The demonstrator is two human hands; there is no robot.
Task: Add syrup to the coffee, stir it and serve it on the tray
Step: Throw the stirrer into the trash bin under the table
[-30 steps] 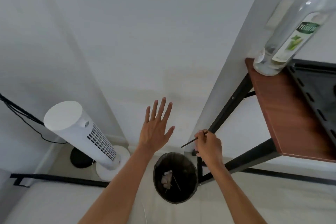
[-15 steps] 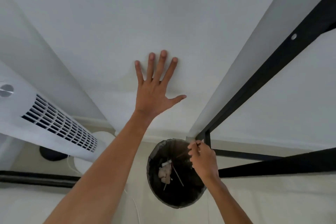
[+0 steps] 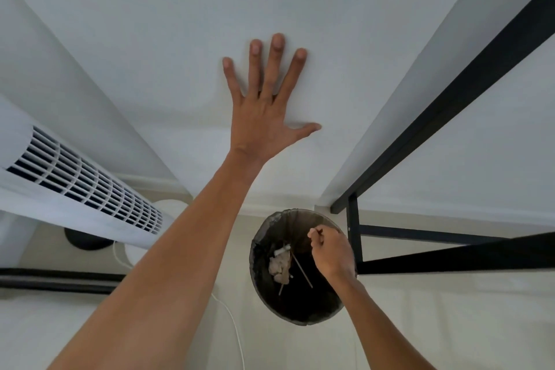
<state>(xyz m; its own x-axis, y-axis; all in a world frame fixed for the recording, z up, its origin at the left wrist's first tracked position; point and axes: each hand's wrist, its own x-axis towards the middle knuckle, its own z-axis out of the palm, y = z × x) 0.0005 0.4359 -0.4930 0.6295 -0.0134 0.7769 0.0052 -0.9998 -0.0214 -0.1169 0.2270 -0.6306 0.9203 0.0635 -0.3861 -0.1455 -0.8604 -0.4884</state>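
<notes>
At nine o'clock the white tower fan (image 3: pixel 90 186) now fills the edge of the view, because the head has dropped. The syrup bottle and tabletop seen a second ago have gone out of sight, and neither the coffee nor the tray is in view. At twelve o'clock the left hand (image 3: pixel 264 117), in the air a second ago, lies released and spread flat against the wall (image 3: pixel 180 24), seemingly as a brace for leaning. At five o'clock the bin (image 3: pixel 253 276) holds crumpled paper (image 3: pixel 279 267) and used sticks (image 3: pixel 301 269). The right hand (image 3: pixel 332 252) has moved from beside the rim to over the mouth, its fingers curled and pinching the stirrer (image 3: pixel 320 231). That suggests stirring is done and the stick is about to be dropped, with serving still to do. Earlier the stirrer jutted out long toward eight o'clock. Now only a short dark stub shows by the thumb, pointing toward two o'clock. The rest is hidden, so its long axis cannot be read with confidence. The black table frame (image 3: pixel 450 93) crosses at three o'clock.
</notes>
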